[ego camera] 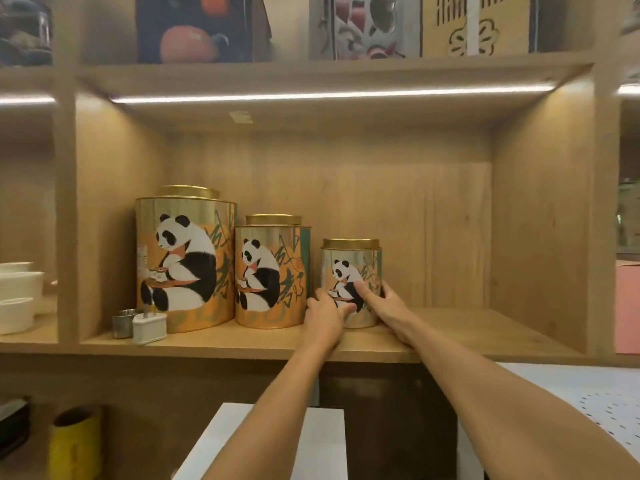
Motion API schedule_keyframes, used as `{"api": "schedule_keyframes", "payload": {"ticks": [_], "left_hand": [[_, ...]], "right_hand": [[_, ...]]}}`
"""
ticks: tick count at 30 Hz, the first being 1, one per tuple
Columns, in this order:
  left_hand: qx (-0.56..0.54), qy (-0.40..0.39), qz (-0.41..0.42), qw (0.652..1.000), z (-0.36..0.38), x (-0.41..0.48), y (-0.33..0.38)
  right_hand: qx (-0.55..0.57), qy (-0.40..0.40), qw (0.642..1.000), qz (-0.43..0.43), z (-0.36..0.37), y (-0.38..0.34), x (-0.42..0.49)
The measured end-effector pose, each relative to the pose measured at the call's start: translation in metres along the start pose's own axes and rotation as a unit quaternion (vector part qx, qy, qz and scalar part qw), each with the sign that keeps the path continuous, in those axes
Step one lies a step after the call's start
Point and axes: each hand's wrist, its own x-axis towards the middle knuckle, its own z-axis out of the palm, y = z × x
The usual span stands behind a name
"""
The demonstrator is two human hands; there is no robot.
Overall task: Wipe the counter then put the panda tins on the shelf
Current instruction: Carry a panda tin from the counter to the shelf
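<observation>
Three gold-lidded panda tins stand in a row on the wooden shelf (467,336), shrinking in size from left to right. The large tin (185,261) is leftmost, the medium tin (272,273) sits beside it, and the small tin (351,268) is rightmost. My left hand (325,318) presses against the small tin's lower left side. My right hand (386,304) wraps its lower right side. Both hands grip this tin, which rests upright on the shelf board.
A small metal cup (123,322) and a white plug adapter (149,327) sit at the shelf's front left. White bowls (17,296) fill the left compartment. A white box top (277,441) and a yellow container (74,441) lie below. Decorated boxes line the upper shelf.
</observation>
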Motion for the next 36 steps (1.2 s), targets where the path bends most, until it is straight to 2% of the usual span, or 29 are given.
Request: {"api": "schedule_keyframes", "payload": {"ticks": [3,7,15,33,36], "left_hand": [[0.016,0.009,0.006,1.0,0.004,0.003,-0.004],[0.03,0.014,0.006,0.999,0.006,0.003,-0.004],[0.046,0.055,0.004,0.997,0.009,0.001,-0.006],[0.028,0.094,0.013,0.995,0.004,-0.008,-0.005],[0.055,0.135,0.021,0.989,0.004,-0.014,-0.004]], "right_hand": [[-0.022,-0.008,0.999,-0.023,0.001,0.002,0.004],[-0.069,0.089,0.993,-0.024,0.0,0.006,0.006],[-0.077,0.038,0.996,-0.04,-0.004,0.013,0.008],[-0.13,0.026,0.991,-0.01,0.001,0.012,0.009],[-0.175,0.046,0.983,-0.013,0.004,0.007,-0.005]]}}
